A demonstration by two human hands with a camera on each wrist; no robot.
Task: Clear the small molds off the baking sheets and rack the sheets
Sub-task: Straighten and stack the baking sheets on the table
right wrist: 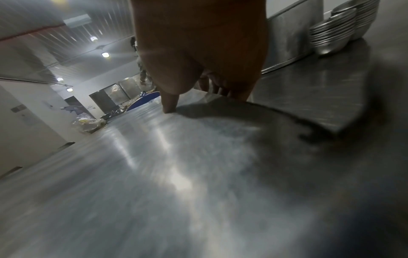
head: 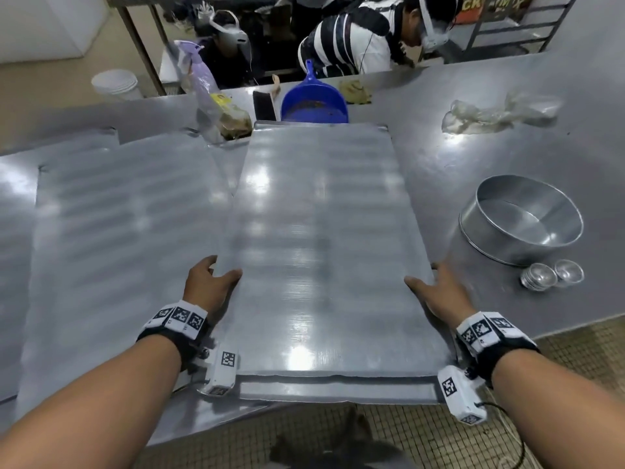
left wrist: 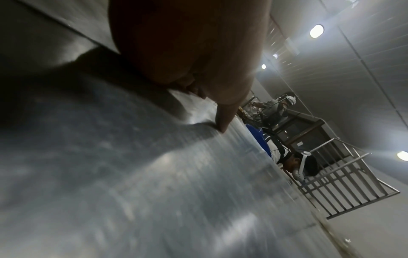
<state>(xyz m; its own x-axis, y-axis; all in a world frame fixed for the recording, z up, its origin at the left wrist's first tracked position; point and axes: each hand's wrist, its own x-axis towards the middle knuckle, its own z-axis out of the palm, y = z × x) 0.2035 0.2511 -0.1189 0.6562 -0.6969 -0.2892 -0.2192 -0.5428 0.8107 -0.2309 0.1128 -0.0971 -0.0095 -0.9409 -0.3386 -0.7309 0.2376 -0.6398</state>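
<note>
Baking sheet (head: 324, 248), already bare, lies on the steel table (head: 473, 157); left hand (head: 208, 282) and right hand (head: 439, 294) clasp its long edges, thumbs on top. Next, I judge: lift level, carry to rack.

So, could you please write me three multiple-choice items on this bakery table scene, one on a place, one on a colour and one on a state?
1. Where do the small molds stand?
A. On the held sheet
B. On the table right of the sheet, before the round pan
C. Inside the scoop

2. What colour is the scoop beyond the sheet?
A. Blue
B. Red
C. Green

3. How is the baking sheet held?
A. By one hand at its far end
B. By nobody
C. By both hands at its side edges

Answers: 1 B, they sit beside the round pan; 2 A, it is plainly blue; 3 C, the left hand and right hand grip opposite edges.
</note>
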